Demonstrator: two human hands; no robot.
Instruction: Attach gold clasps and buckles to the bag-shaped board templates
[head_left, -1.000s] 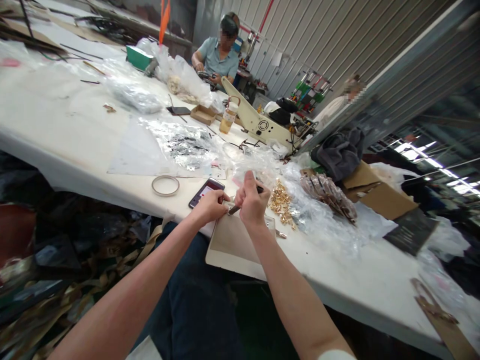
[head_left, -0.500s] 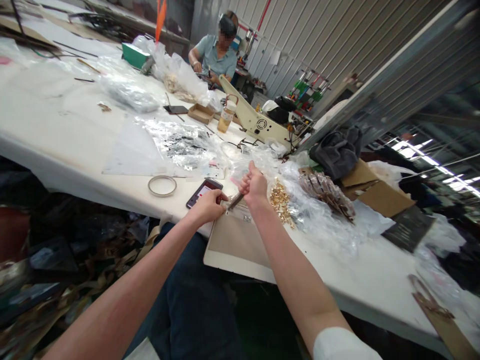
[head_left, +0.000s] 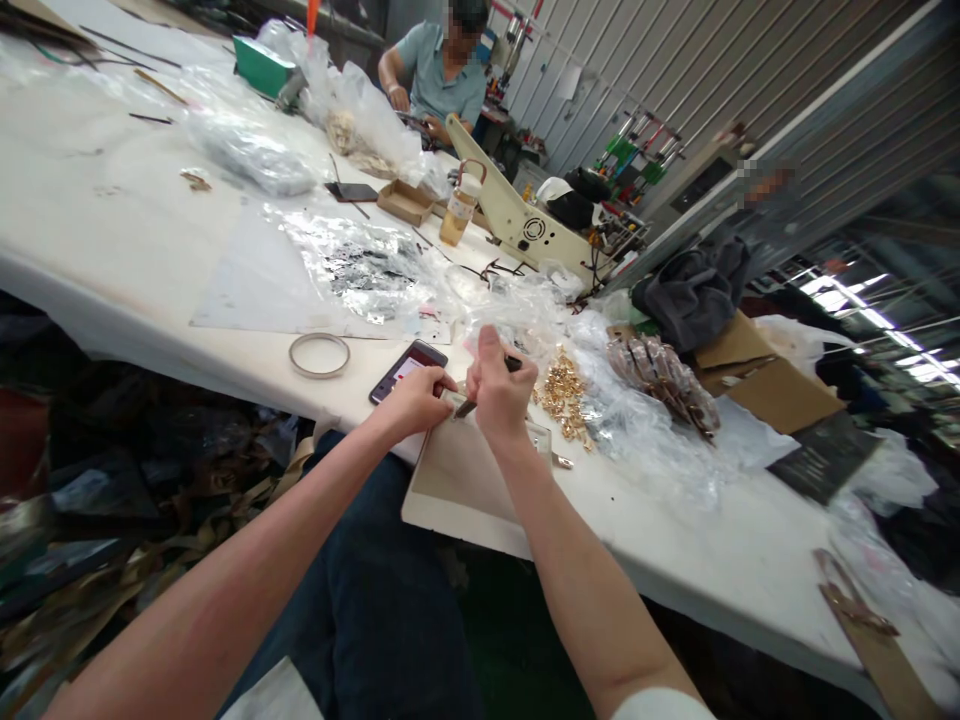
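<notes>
My right hand (head_left: pixel 501 395) is closed in a fist around a slim dark pen-like tool (head_left: pixel 466 408), its lower end resting at the top edge of a flat beige panel (head_left: pixel 469 470). The tool's exact kind cannot be made out. My left hand (head_left: pixel 420 402) has its fingertips pinched together at the panel's upper left corner, close to the tool's tip. The panel lies on the table's front edge, overhanging it a little. Beside my left hand is a phone (head_left: pixel 397 378) with its screen lit. Small gold metal pieces (head_left: pixel 564 398) are heaped right of my right hand.
A ring-shaped tape roll (head_left: pixel 319 372) lies left of the phone. Clear plastic bags (head_left: pixel 645 440) and wrapped items (head_left: pixel 660 375) spread rightward. Further back are a bottle (head_left: pixel 459 212), a cream-coloured machine (head_left: pixel 525 230), an open cardboard box (head_left: pixel 405 202) and a person (head_left: pixel 439 75) seated across the table.
My right hand has turned and lowered, bringing the tool down closer to the panel. My left hand stays at the corner. The whole view has shifted slightly.
</notes>
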